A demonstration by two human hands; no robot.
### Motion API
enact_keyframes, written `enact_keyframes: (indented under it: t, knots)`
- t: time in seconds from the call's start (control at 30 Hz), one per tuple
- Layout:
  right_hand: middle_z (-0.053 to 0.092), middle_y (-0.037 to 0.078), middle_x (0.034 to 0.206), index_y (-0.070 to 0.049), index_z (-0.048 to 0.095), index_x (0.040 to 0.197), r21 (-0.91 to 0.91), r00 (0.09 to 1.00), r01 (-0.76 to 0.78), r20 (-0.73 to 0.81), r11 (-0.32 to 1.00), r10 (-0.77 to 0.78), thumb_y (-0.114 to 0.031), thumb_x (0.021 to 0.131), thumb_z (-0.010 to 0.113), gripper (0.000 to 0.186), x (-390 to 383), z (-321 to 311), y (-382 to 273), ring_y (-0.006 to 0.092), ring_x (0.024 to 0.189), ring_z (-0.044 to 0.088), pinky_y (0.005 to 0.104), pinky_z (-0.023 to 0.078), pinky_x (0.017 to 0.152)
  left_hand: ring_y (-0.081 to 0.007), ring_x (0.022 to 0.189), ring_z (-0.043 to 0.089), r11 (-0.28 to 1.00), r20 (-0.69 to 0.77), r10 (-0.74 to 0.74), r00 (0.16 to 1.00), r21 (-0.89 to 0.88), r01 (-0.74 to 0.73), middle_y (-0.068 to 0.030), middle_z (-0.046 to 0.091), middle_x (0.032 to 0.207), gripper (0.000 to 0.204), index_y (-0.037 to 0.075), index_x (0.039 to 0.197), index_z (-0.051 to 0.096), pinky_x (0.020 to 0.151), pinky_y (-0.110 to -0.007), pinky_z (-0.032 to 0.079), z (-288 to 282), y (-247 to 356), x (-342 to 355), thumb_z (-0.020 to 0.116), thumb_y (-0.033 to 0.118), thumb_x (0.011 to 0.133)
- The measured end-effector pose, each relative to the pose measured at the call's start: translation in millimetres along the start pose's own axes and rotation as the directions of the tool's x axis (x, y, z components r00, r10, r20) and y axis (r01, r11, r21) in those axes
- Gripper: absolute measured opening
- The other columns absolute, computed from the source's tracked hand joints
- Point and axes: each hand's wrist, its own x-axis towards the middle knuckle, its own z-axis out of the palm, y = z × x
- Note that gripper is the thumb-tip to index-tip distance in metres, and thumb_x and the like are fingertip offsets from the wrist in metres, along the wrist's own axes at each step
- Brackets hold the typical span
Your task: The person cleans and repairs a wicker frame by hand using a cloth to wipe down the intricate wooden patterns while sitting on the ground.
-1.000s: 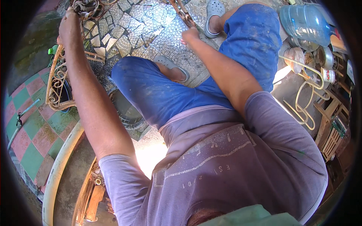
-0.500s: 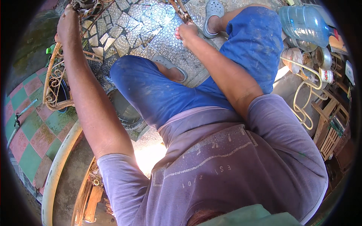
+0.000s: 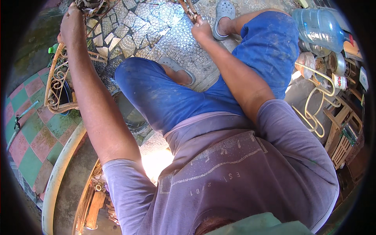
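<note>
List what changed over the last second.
Right grip shifted slightly forward, toward the picture's top edge, still on the slender rusty piece. Right knee swung slightly right. No release or new hold visible. Left grip stays beside the tangled bundle; left shoe stays put.

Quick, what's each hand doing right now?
Left hand: beside a grey bundle; grip cannot be told.
Right hand: closed on a worn brown bar.

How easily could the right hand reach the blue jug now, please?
Probably not easily: the right hand is at a rusty-looking bar, and the bent right leg lies between hand and jug.
</note>
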Motion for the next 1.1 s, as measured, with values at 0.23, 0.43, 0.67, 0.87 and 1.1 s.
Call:
enact_keyframes:
  t: [0.23,0.43,0.67,0.87,1.1]
  knots:
    - [0.068,0.023,0.121,-0.010,0.051,0.147,-0.182,1.000,-0.012,0.003,0.983,0.013,-0.019,0.092,0.053,0.056,6.6,-4.7,-5.7,0.0388,0.114,0.066,0.0453,0.050,0.100,-0.0301,0.128,0.056,0.996,-0.019,0.056,0.998,-0.066,-0.058,-0.0090,0.067,0.134,0.066,0.016,0.131,0.068,0.114,-0.049,0.019,5.7,3.6,-1.8,0.039,0.064,0.097]
    - [0.072,0.026,0.103,-0.007,0.062,0.133,-0.224,0.999,-0.049,-0.005,0.973,0.049,-0.022,0.091,0.052,0.045,22.9,1.6,54.0,0.0399,0.096,0.072,0.0468,0.056,0.079,-0.0306,0.127,0.057,0.996,-0.011,0.078,0.997,-0.033,-0.079,-0.0107,0.069,0.130,0.066,0.014,0.129,0.070,0.114,-0.052,0.019,4.5,5.0,1.4,0.038,0.063,0.097]
    - [0.071,0.024,0.112,-0.015,0.058,0.141,0.117,0.999,-0.013,-0.047,0.993,0.018,-0.022,0.094,0.050,0.048,35.7,17.5,19.7,0.0394,0.104,0.068,0.0457,0.052,0.086,-0.0321,0.127,0.056,0.993,0.057,0.115,0.992,-0.021,-0.114,-0.0130,0.069,0.129,0.069,0.012,0.130,0.069,0.114,-0.052,0.019,6.5,0.5,7.0,0.036,0.063,0.097]
    - [0.069,0.020,0.122,-0.022,0.051,0.149,-0.036,1.000,0.000,0.022,0.999,0.000,-0.022,0.095,0.050,0.054,26.9,-8.6,5.1,0.0389,0.115,0.065,0.0437,0.050,0.099,-0.0320,0.128,0.056,0.994,-0.024,0.108,0.994,-0.027,-0.108,-0.0116,0.069,0.129,0.066,0.014,0.128,0.070,0.113,-0.050,0.020,7.6,2.0,1.2,0.038,0.062,0.098]
    - [0.071,0.022,0.115,-0.022,0.050,0.149,-0.267,0.994,0.108,0.012,0.957,-0.109,-0.022,0.095,0.048,0.054,9.1,-17.4,-10.1,0.0391,0.109,0.067,0.0480,0.052,0.095,-0.0323,0.129,0.055,0.996,-0.033,0.084,0.996,-0.035,-0.085,-0.0122,0.068,0.132,0.066,0.015,0.129,0.070,0.113,-0.051,0.020,4.9,4.0,-4.2,0.038,0.063,0.097]
